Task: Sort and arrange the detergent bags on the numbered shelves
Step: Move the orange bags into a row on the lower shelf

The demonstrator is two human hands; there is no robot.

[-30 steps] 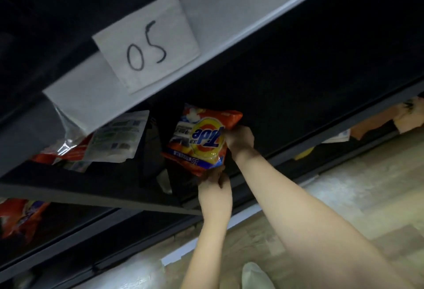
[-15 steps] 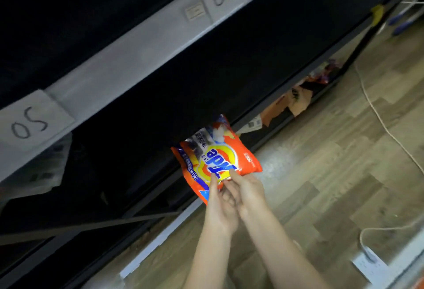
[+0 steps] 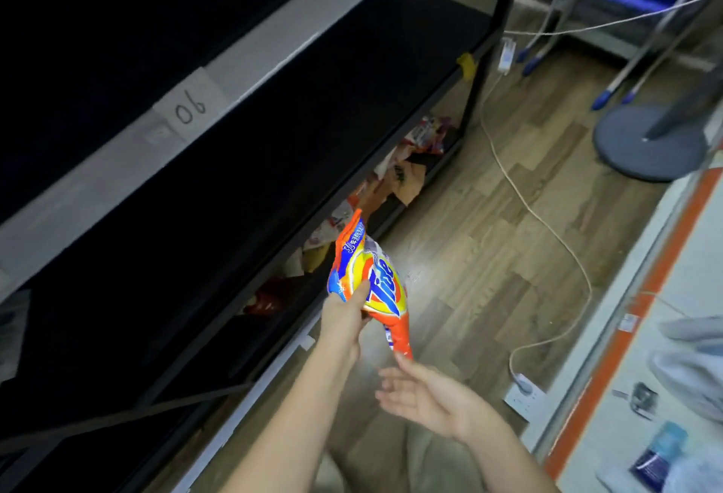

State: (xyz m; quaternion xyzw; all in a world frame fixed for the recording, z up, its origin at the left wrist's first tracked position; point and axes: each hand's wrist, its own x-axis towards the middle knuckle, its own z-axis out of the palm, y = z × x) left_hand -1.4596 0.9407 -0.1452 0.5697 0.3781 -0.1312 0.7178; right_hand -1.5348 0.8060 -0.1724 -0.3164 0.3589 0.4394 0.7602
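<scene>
Gripping the crinkled orange-yellow Tide detergent bag, left hand; right hand fingers spread.

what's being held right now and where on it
The left hand grips the orange detergent bag at its lower left edge. The right hand is open, holding nothing.
</scene>
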